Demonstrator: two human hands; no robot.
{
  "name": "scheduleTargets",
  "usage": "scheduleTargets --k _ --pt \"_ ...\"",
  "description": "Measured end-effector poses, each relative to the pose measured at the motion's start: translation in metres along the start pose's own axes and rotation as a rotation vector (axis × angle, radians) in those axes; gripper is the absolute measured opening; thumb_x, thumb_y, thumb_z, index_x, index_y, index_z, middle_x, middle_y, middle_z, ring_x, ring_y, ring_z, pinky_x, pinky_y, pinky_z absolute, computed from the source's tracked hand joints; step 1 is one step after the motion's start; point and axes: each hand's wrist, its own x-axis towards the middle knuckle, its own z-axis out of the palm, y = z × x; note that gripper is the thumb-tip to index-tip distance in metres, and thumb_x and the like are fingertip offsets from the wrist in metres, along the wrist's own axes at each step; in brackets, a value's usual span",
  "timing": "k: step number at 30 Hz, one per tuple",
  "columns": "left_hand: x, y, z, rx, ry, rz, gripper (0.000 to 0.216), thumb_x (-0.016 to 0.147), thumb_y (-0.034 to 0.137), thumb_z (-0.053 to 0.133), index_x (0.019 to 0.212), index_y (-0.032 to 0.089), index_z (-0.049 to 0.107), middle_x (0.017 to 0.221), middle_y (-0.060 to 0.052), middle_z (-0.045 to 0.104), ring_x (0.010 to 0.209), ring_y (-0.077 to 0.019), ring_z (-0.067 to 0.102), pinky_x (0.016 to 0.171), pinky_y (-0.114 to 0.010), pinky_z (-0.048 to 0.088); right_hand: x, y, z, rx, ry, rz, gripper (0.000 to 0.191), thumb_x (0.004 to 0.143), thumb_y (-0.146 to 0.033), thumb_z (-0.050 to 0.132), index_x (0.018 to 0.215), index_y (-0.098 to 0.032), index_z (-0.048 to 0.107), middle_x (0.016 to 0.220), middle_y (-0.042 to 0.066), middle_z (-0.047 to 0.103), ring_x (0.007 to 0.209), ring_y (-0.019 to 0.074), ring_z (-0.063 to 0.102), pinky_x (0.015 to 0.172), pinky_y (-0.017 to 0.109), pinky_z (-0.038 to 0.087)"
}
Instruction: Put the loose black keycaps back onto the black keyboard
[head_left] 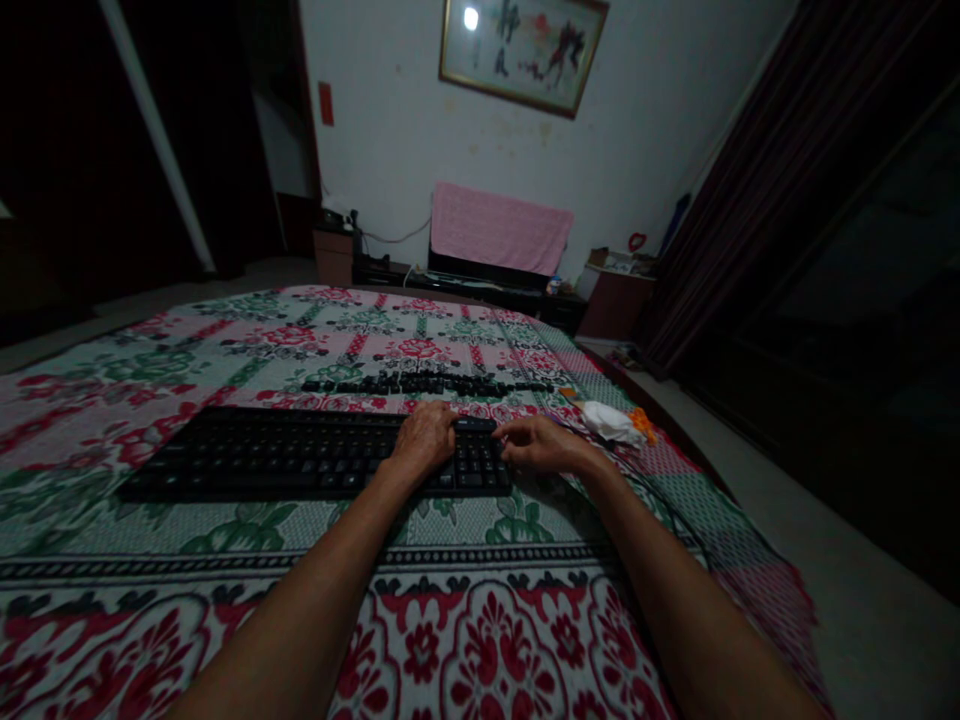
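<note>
A black keyboard (277, 455) lies on a patterned bedspread in front of me. My left hand (427, 437) rests on it, palm down, just left of the number pad, with its fingers lying over the upper keys and partly hidden. At the number pad's right edge, my right hand (541, 444) has its fingers bent and the thumb close to the index finger. Whatever may be between those fingertips is too dark and small to make out. Beyond the keyboard, many small loose black keycaps (427, 383) are spread in a long row.
To the right lie a white crumpled bundle (611, 422) with an orange part and a dark cable (675, 510). The bedspread (465, 580) covers the bed. Past its far edge, a pink cloth (499, 228) hangs over a dark screen on a low cabinet.
</note>
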Motion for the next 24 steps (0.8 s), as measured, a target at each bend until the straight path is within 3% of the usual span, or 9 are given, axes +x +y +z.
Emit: scheduleTargets --k 5,16,24 --pt "0.0 0.001 -0.002 0.001 -0.029 -0.01 0.031 0.078 0.02 0.037 0.095 0.02 0.062 0.092 -0.005 0.057 0.088 -0.0181 0.047 0.081 -0.029 0.039 0.001 -0.004 0.001 -0.007 0.026 0.015 0.032 0.064 -0.023 0.056 0.094 -0.011 0.058 0.067 -0.001 0.058 0.054 0.007 0.047 0.047 0.017 0.035" --pt "0.0 0.002 -0.003 -0.008 -0.023 0.001 0.031 0.077 0.019 0.038 0.097 0.021 0.062 0.093 -0.006 0.056 0.089 -0.018 0.047 0.082 -0.029 0.038 0.007 0.002 0.008 0.368 0.028 0.153 0.029 0.06 -0.018 0.06 0.088 -0.016 0.052 0.058 -0.005 0.051 0.042 0.0045 0.042 0.041 0.017 0.034" --pt "-0.001 0.002 -0.003 -0.004 -0.022 -0.002 0.032 0.077 0.018 0.038 0.098 0.021 0.061 0.096 -0.006 0.056 0.091 -0.018 0.046 0.083 -0.029 0.038 0.002 0.002 0.006 0.375 0.012 0.14 0.03 0.06 -0.023 0.062 0.087 -0.017 0.05 0.056 -0.007 0.048 0.043 0.0045 0.042 0.042 0.017 0.033"
